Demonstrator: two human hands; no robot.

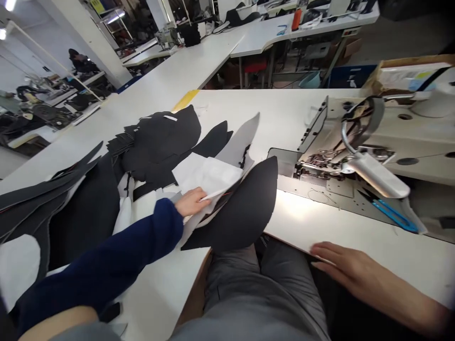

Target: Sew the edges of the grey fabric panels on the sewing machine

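My left hand (193, 201), below a navy sleeve, pinches the edge of a white fabric piece (209, 174). A large curved black fabric panel (245, 208) hangs beside it over the table's front edge, its pale underside partly showing. Whether the two are joined I cannot tell. My right hand (341, 265) rests at the table edge with its fingers stretched out and holds nothing. Beyond it lie blue-handled thread snips (394, 215) on the bed of a sewing machine (355, 151), whose lamp lights the table.
Stacked black fabric pieces (156, 142) cover the table to the left, with more long dark panels (78, 203) nearer me. A yellow strip (186, 99) marks the table's far side. Further off are other worktables, an orange bottle (296, 20) and a person (81, 61) at the far left.
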